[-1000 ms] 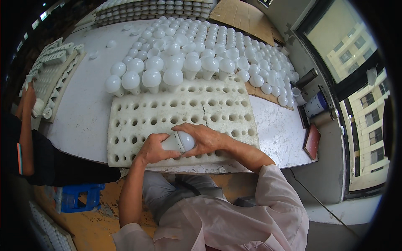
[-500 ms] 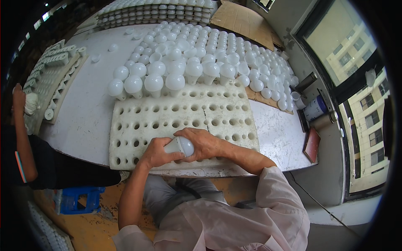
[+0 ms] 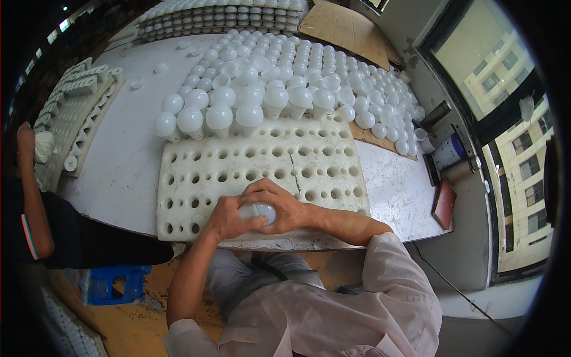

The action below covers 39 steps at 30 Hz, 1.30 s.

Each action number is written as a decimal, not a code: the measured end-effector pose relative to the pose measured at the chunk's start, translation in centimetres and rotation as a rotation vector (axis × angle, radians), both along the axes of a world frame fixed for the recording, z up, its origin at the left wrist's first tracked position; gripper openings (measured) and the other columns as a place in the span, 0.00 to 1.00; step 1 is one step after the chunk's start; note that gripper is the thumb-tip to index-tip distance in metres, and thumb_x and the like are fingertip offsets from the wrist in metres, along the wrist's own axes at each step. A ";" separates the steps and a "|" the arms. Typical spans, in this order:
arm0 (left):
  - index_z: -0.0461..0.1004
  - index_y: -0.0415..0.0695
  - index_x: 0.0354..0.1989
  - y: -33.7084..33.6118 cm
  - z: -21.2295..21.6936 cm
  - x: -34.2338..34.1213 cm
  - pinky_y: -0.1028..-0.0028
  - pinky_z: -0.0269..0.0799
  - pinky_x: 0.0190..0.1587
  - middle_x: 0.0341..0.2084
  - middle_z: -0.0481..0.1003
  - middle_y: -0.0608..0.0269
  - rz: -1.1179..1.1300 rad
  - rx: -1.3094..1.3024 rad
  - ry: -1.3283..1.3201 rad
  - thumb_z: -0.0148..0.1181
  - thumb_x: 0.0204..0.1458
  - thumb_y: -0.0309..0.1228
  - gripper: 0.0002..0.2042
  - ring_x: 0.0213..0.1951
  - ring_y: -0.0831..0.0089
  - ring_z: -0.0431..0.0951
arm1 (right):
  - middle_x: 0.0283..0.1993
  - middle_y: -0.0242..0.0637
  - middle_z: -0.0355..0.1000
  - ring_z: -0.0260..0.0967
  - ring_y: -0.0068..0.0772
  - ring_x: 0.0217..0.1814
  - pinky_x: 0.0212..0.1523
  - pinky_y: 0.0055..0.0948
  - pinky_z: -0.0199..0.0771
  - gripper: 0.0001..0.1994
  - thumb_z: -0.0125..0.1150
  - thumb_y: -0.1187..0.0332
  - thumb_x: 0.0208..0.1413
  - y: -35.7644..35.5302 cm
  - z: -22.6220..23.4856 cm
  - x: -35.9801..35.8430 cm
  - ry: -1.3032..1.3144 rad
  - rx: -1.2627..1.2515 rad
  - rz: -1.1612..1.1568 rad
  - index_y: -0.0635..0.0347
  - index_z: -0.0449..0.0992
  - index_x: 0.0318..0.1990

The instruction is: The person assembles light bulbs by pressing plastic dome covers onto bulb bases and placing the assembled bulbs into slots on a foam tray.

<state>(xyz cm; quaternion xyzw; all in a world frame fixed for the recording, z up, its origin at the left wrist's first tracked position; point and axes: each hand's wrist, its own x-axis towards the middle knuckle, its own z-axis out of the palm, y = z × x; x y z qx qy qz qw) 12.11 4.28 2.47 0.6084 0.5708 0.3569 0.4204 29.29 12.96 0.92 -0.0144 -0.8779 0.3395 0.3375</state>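
Both hands are wrapped round one white light bulb (image 3: 262,212), held tilted just above the near part of a foam tray. My left hand (image 3: 228,219) grips its body from the left, thumb across the side. My right hand (image 3: 281,205) closes over it from above and the right, hiding much of the bulb. The white foam tray (image 3: 262,163) has rows of large and small holes. Along its far edge stand assembled bulbs (image 3: 219,118), domes up, in two rows.
Many loose white domes (image 3: 285,62) cover the table behind the tray, some on cardboard (image 3: 380,140). Trays of bulbs (image 3: 220,21) are stacked at the back. At left, another person's gloved hand (image 3: 44,147) is beside a rack of white housings (image 3: 74,113). A blue stool (image 3: 116,284) stands below.
My right hand's fingers have moved over the top of the bulb, and both hands are closer together round it. Less of the bulb shows now.
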 end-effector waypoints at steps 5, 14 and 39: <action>0.78 0.33 0.33 0.0 0.2 0.2 0.68 0.74 0.35 0.25 0.78 0.48 -0.028 -0.009 0.063 0.64 0.33 0.50 0.28 0.31 0.64 0.80 | 0.44 0.41 0.67 0.66 0.41 0.47 0.46 0.35 0.70 0.25 0.68 0.75 0.30 -0.2 -0.4 0.0 0.098 0.017 0.023 0.60 0.72 0.43; 0.75 0.31 0.26 -0.3 -0.9 0.4 0.69 0.71 0.28 0.19 0.75 0.53 0.035 0.011 0.050 0.63 0.32 0.49 0.27 0.24 0.69 0.75 | 0.40 0.39 0.68 0.65 0.38 0.39 0.39 0.32 0.68 0.20 0.65 0.76 0.28 -0.2 -0.2 -0.4 0.085 -0.038 0.024 0.58 0.72 0.37; 0.77 0.34 0.24 -0.6 -0.9 1.2 0.64 0.76 0.33 0.20 0.77 0.48 -0.008 0.028 0.187 0.67 0.29 0.54 0.29 0.27 0.57 0.81 | 0.43 0.39 0.66 0.63 0.39 0.43 0.43 0.35 0.66 0.22 0.65 0.75 0.30 -0.5 -1.0 0.7 0.053 0.080 0.075 0.58 0.73 0.40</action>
